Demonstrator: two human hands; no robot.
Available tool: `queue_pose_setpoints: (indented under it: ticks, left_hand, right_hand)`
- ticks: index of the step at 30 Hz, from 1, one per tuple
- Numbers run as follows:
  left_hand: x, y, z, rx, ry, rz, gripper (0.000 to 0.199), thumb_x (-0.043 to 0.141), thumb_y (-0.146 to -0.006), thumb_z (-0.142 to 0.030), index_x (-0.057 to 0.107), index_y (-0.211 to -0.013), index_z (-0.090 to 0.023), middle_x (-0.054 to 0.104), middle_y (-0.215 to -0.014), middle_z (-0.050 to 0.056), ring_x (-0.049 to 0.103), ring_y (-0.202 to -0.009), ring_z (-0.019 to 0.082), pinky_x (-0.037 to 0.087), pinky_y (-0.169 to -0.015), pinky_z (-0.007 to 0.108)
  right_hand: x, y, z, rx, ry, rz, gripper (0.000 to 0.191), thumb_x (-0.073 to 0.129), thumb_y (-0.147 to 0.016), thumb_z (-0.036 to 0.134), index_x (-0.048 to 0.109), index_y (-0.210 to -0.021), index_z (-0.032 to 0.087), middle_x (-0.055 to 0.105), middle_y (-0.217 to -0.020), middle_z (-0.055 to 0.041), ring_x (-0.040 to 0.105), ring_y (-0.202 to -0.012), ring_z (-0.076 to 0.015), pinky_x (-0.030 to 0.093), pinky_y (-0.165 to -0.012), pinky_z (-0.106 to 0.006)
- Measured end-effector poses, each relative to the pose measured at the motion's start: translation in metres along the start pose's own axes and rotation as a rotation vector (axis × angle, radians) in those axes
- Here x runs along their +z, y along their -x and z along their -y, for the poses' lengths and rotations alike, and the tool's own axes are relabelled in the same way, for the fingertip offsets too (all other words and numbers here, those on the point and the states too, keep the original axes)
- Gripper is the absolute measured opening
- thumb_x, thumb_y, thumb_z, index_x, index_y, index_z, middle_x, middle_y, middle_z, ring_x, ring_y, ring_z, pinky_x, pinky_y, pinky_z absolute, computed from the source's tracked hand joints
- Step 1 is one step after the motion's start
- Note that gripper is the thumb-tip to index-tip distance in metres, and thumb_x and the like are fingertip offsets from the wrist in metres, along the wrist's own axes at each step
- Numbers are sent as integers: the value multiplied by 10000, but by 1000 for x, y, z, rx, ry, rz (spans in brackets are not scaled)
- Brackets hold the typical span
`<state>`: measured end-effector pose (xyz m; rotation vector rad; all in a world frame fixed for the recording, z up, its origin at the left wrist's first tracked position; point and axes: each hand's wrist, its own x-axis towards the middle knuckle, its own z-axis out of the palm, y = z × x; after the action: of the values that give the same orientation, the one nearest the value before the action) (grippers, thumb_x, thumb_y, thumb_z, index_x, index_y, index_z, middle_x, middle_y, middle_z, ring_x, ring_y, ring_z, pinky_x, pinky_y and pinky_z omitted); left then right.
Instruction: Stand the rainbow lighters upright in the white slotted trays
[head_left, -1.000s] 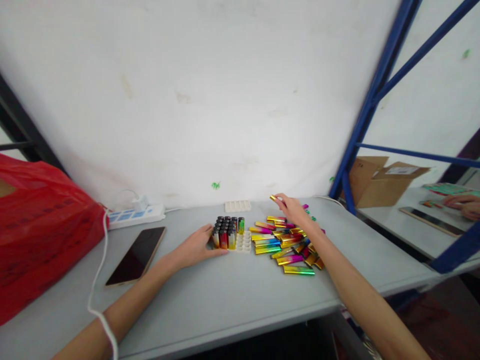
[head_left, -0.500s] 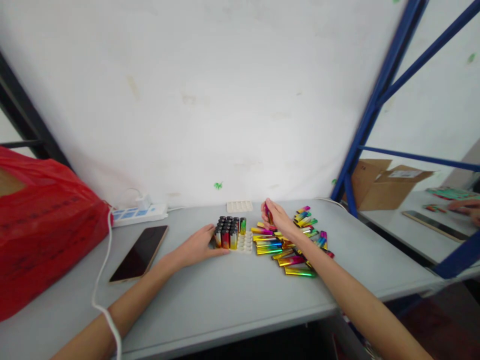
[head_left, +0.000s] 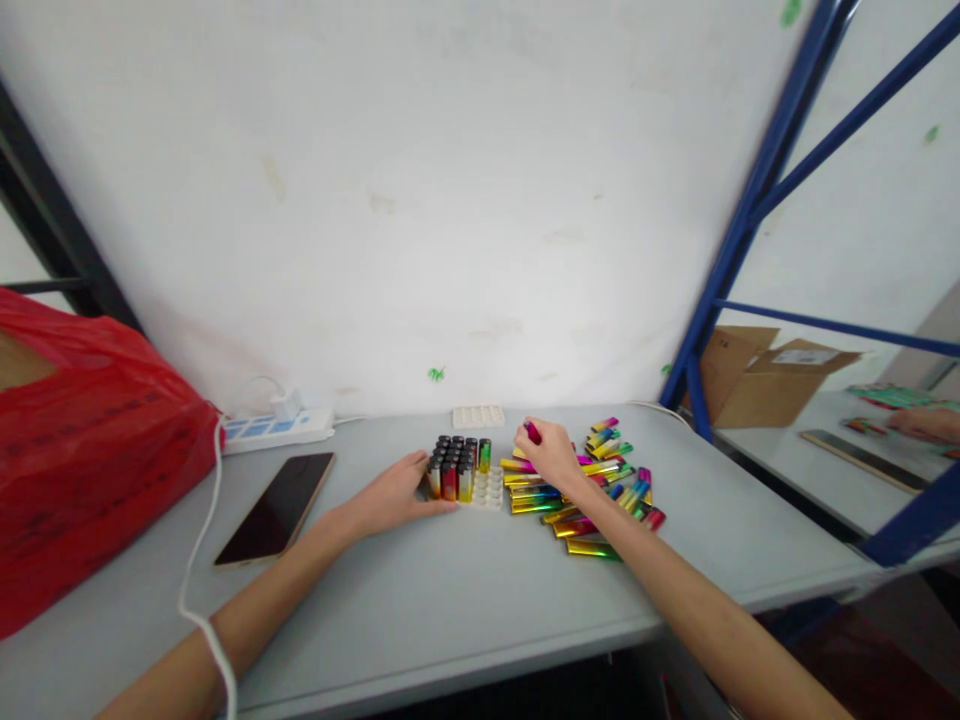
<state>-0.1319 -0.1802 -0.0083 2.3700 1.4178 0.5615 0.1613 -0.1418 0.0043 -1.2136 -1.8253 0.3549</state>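
Note:
Several metallic-coloured lighters with black tops stand upright in the left part of a white tray with round holes. My left hand is curved around the tray's left side, thumb along the front and fingers at the back left corner. Just right of the tray, my right hand is closed in a fist around a lighter, whose purple-pink end pokes out at the top. Beneath and beside that hand lies a loose pile of shiny yellow, green, blue and pink lighters, partly covered by the forearm.
A second white tray lies against the wall. On the left are a phone, a power strip, a white cable and a red plastic bag. Past the blue frame sit a cardboard box and another person's hand.
My right hand has turned over and lowered slightly, so its back and knuckles face up with the lighter still in it. My left hand has stayed at the tray.

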Motion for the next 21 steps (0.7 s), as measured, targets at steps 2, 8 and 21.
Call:
queue_pose_setpoints:
  ticks: [2, 8, 21]
  left_hand:
    - [0, 0, 0, 5, -4, 3, 679, 778, -791, -715, 714, -1230, -201, 730, -1296, 134, 684, -1194, 362, 524, -1116, 459]
    - [-1, 1, -2, 8, 6, -5, 712, 787, -786, -703, 694, -1276, -194, 725, -1311, 140, 682, -1201, 367, 526, -1116, 466]
    - [1, 0, 2, 15, -7, -10, 725, 777, -789, -710, 697, -1302, -205, 711, -1339, 147, 670, -1233, 367, 512, -1138, 478]
  right_hand:
    - [-1, 1, 1, -14, 19, 10, 308, 490, -939, 399, 452, -680, 236, 446, -578, 44, 418, -576, -138, 279, -597, -284]
    - [-5, 5, 5, -218, 67, 147, 365, 395, -1111, 464, 538, -868, 232, 618, -776, -10, 566, -727, -182, 402, -702, -288]
    - [4, 15, 24, -158, 232, 423, 421, 461, -1139, 443, 703, -933, 168, 760, -779, -44, 703, -721, -189, 443, -699, -263]
